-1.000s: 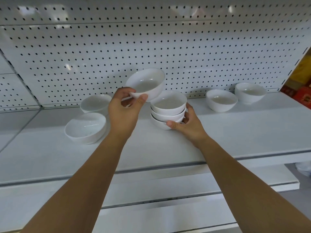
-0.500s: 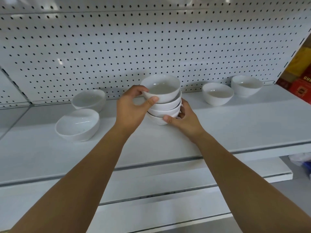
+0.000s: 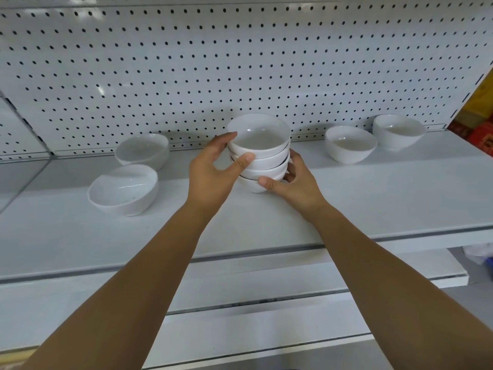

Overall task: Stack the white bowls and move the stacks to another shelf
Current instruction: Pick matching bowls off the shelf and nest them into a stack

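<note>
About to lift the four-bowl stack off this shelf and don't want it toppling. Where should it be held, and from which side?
Hold the stack low on the bottom bowl, one hand on each side. The nested bowls only rest in each other, so support should come from underneath. The right hand is already there; the left hand sits higher.

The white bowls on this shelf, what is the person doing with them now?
A person is stacking them. The stack of four bowls stands on the white shelf. The left hand holds the top bowl at its rim, and the right hand steadies the bottom of the stack. Two loose bowls lie to the left and two to the right, not yet stacked.
</note>
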The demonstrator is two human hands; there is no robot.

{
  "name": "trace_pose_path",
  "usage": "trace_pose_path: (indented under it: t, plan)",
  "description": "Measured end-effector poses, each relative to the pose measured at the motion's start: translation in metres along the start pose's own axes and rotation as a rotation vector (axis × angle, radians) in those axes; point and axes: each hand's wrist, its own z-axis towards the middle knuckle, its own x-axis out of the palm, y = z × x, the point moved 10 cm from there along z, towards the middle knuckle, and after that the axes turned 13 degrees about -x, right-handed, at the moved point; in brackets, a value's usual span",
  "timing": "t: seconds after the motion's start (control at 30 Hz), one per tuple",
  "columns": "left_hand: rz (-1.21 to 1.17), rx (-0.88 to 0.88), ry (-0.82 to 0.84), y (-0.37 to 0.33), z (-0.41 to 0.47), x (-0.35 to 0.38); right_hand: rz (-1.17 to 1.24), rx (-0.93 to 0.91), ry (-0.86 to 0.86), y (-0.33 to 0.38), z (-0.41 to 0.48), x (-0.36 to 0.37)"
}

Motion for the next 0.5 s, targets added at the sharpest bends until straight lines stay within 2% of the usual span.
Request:
trace_pose_path:
  t: [0.5]
  plan:
    - [-0.018,-0.066,-0.105,0.007,-0.009,-0.022,-0.06,0.045,0.057,0.003,-0.002,0.024]
